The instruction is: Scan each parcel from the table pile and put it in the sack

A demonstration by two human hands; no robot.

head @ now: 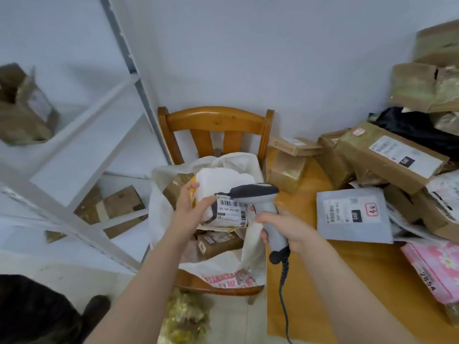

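Wooden surface (347, 269) at right carries the parcel pile (387, 165). Over the white sack (250, 264) on a chair (216, 120), the left hand (191, 204) grips a white parcel (223, 184); the right hand (288, 227) clasps a scanner (260, 202) touching its barcode label (232, 211).

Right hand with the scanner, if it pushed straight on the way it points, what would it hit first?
Probably the barcode label on the white parcel that the left hand holds above the sack; the scanner is almost at it, though depth is unclear.
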